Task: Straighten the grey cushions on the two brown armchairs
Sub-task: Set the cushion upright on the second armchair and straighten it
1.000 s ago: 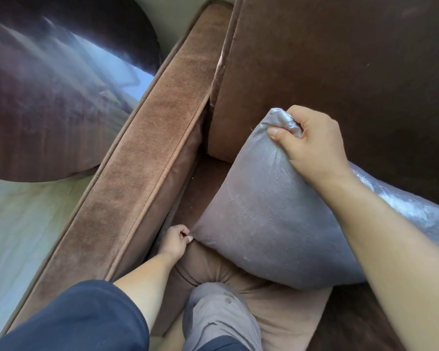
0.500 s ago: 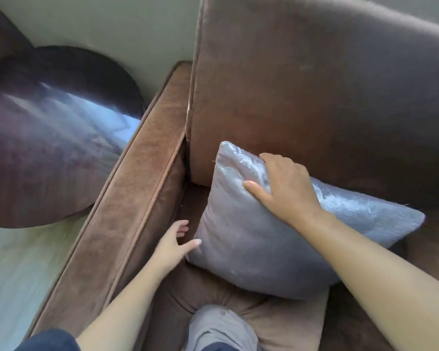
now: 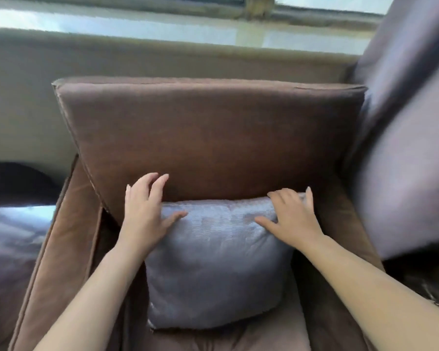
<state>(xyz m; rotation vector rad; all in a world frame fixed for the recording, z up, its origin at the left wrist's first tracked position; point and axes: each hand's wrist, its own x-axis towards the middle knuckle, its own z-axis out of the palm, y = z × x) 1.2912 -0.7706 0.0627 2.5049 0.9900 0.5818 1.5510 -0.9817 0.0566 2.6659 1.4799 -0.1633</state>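
Both hands lie spread on a grey cushion (image 3: 216, 264) at the centre of the frame. Left hand (image 3: 143, 214): palm on the cushion's upper left corner, fingers loose and splayed, the tips reaching up over the lower edge of the backrest (image 3: 208, 138); the thumb points right across the cushion's top edge. Right hand (image 3: 290, 217): palm flat on the cushion's upper right corner, fingers extended and unclenched, the thumb pointing left. Neither hand grips the fabric; both press or rest against it with the fingers uncurled.

Cushion: standing upright on the seat (image 3: 264, 336) of a brown armchair (image 3: 69, 249), its top edge against the base of the backrest, roughly centred between the two sides of the chair. Its lower edge meets the seat in the lower centre of the frame.

Armrest (image 3: 61, 262): runs down the left side of the frame from the backrest toward the bottom edge. Left of it, a dark glossy surface (image 3: 8, 239) reflects light. Right edge of the frame: a large grey-purple shape (image 3: 403, 148), blurred; what it is cannot be told. Top of the frame: a pale wall (image 3: 23, 97) below a window sill (image 3: 162, 31).
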